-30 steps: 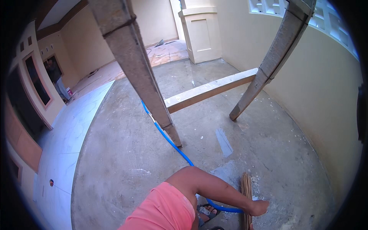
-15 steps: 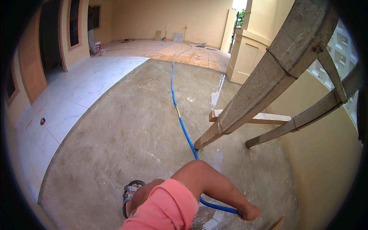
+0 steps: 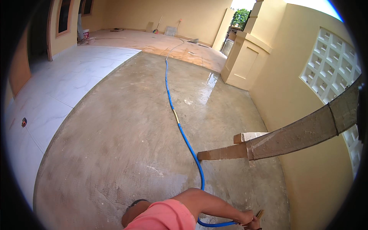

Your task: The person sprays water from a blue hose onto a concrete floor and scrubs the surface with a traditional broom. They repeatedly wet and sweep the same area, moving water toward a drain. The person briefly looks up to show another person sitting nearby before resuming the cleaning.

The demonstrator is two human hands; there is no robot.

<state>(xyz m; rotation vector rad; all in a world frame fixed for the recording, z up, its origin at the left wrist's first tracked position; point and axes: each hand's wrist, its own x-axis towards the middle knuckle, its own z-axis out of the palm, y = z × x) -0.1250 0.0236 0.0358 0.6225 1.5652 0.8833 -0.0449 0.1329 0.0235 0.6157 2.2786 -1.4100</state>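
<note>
A blue hose (image 3: pixel 188 143) runs down the wet concrete floor and curves into my left hand (image 3: pixel 245 217), which is closed round it near the lower edge. My left arm, bare below a pink sleeve (image 3: pixel 163 216), reaches across to the right. Right beside it, my right hand (image 3: pixel 252 223) comes in with a dark band at the wrist. A tan, wooden-looking piece (image 3: pixel 260 213) sticks up from between the hands; my right fingers seem closed on it, though their grip is partly hidden. Part of a dark sandal (image 3: pixel 138 201) shows behind the sleeve.
A rough slanted post (image 3: pixel 291 140) ends against the hose, with a wood block (image 3: pixel 251 137) by it. White marble tiles (image 3: pixel 82 76) lie left, holding a small tape-measure-like object (image 3: pixel 24 122). A cream wall (image 3: pixel 283 84) with pierced white blocks (image 3: pixel 329 63) stands right.
The view has shifted, so the large near post is out of sight and more of the right wall shows. My right hand has come into view beside the left, which still grips the hose.
</note>
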